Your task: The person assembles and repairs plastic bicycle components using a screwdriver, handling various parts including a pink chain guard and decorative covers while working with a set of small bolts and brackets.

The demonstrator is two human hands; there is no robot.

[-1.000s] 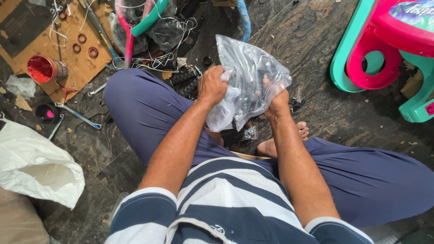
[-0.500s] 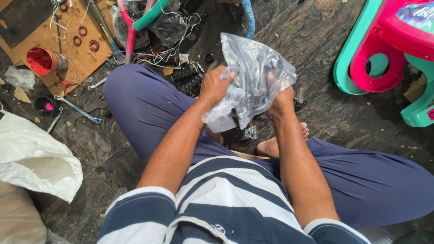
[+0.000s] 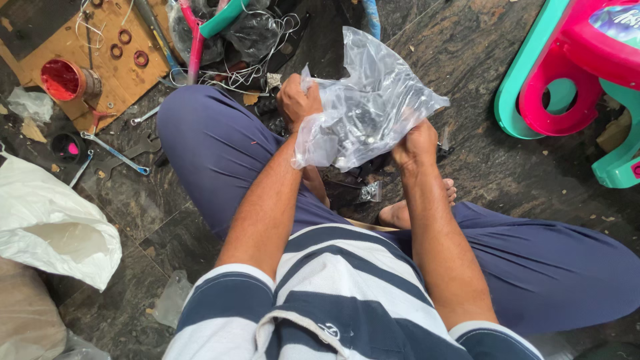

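I sit cross-legged on a dark stone floor. Both hands hold a clear plastic bag [image 3: 365, 107] with small dark and metal parts inside, raised above my lap. My left hand [image 3: 297, 100] pinches the bag's upper left edge. My right hand [image 3: 415, 142] grips its lower right side. A small clear packet [image 3: 371, 193] lies on the floor below the bag, near my bare foot [image 3: 404, 212].
A cardboard sheet [image 3: 67, 40] at top left carries a red tin [image 3: 65, 80] and rubber rings. Wrenches [image 3: 115, 152] lie on the floor left of my knee. A white sack [image 3: 47, 223] sits lower left. A pink and teal plastic toy [image 3: 573, 80] stands at right. Tangled wires [image 3: 233, 40] lie ahead.
Both hands have stayed on the bag. The bag is slightly more spread out and lifted between them.
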